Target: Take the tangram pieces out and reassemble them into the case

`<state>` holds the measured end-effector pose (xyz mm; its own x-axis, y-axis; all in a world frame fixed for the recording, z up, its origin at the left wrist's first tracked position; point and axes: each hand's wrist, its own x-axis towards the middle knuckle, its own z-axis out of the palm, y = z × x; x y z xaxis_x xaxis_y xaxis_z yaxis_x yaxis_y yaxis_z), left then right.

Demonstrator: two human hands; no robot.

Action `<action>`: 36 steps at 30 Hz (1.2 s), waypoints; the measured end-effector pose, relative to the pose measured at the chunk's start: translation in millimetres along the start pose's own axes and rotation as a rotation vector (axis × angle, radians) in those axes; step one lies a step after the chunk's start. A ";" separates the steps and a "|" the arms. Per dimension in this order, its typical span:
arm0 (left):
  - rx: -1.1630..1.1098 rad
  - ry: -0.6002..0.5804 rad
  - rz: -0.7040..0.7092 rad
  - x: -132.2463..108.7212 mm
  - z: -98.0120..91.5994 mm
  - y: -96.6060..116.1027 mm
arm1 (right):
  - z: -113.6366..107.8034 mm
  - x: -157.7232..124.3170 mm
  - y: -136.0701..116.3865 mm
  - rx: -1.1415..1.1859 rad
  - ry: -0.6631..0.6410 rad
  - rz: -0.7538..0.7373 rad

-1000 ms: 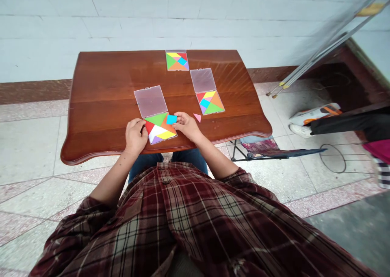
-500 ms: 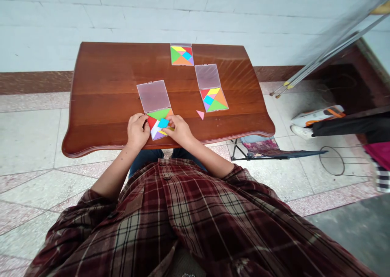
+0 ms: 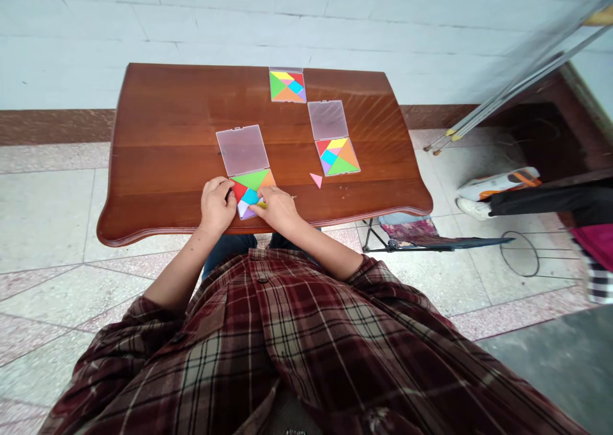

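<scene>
An open tangram case (image 3: pixel 249 189) lies at the near edge of the brown wooden table (image 3: pixel 167 135), its clear lid (image 3: pixel 242 149) folded back. My left hand (image 3: pixel 215 205) rests curled against the tray's left side, fingertips on the red piece. My right hand (image 3: pixel 276 206) lies over the tray's right part, fingers pressed on the blue square piece (image 3: pixel 249 196) set among the coloured pieces. A loose pink triangle (image 3: pixel 315 179) lies on the table to the right of my right hand.
A second open tangram case (image 3: pixel 338 156) with its lid (image 3: pixel 326 119) sits further right. A third filled tangram tray (image 3: pixel 287 85) is at the table's far edge. On the floor to the right are a folding stool (image 3: pixel 421 234), shoes and metal poles.
My right hand carried the blue square from above the tray's right edge leftward and down into the tray. My left hand stayed at the tray's left side.
</scene>
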<state>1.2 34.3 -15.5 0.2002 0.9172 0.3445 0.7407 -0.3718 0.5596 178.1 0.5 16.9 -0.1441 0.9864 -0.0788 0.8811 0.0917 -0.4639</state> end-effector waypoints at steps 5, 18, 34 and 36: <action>-0.007 -0.011 -0.012 -0.2 0.6 0.4 | -5.3 1.3 1.6 -0.043 0.004 0.002; -0.008 0.006 0.003 -0.2 1.0 0.0 | -8.1 5.0 -1.8 -0.107 -0.040 -0.029; -0.009 0.008 -0.003 -0.3 1.7 -1.4 | -6.9 3.0 -6.4 -0.147 -0.056 -0.076; -0.006 0.008 -0.009 0.2 1.5 -1.0 | -7.8 2.6 -8.0 -0.169 -0.061 -0.078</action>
<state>1.4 35.1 -17.2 0.1881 0.9195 0.3451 0.7387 -0.3640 0.5673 174.2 3.4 27.3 -0.2373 0.9658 -0.1045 0.9286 0.1939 -0.3163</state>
